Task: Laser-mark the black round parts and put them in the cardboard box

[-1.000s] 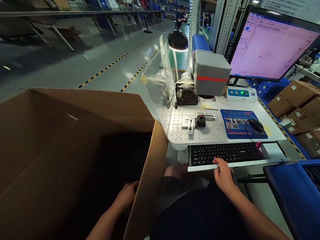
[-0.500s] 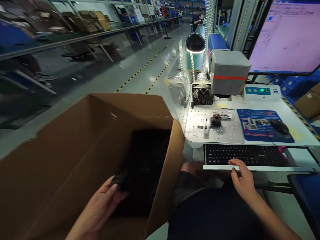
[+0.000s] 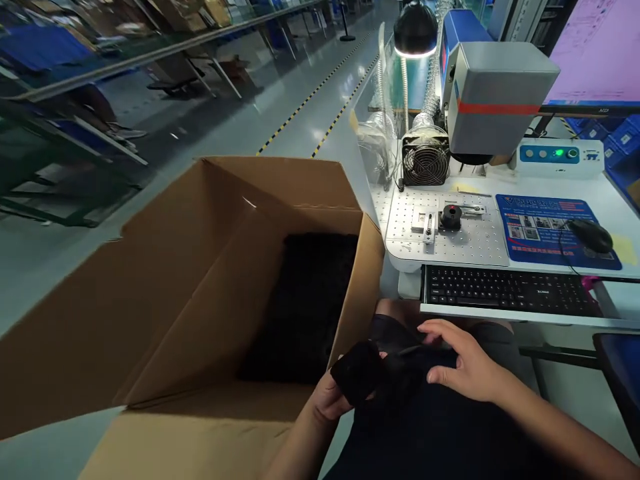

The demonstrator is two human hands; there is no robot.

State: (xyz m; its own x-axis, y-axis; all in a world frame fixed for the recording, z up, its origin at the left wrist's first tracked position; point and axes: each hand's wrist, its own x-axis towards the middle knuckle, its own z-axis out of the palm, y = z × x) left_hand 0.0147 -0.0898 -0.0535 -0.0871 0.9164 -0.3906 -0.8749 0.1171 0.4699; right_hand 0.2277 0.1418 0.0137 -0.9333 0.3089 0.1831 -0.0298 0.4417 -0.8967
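Note:
My left hand (image 3: pixel 327 400) is closed around a small black part (image 3: pixel 357 380), held over my lap just outside the right wall of a large open cardboard box (image 3: pixel 210 280). My right hand (image 3: pixel 463 363) hovers beside it, fingers curled and touching the black piece near its upper edge. A dark heap of similar black pieces (image 3: pixel 305 307) lies inside the box. On the white perforated plate (image 3: pixel 450 243) of the bench sits a black round part (image 3: pixel 451 217) in a fixture, beneath the grey machine head (image 3: pixel 495 97).
A black keyboard (image 3: pixel 505 293) lies on a pull-out tray. A mouse (image 3: pixel 590 235) rests on a blue mat. A small fan (image 3: pixel 425 160), lamp (image 3: pixel 415 30) and monitor (image 3: pixel 600 53) stand behind. The aisle with yellow-black floor tape (image 3: pixel 310 100) runs left; shelving lines it.
My left hand came out of the box with the black part and moved right over my lap. My right hand left the keyboard edge and came down to meet it. The view tilted down and left.

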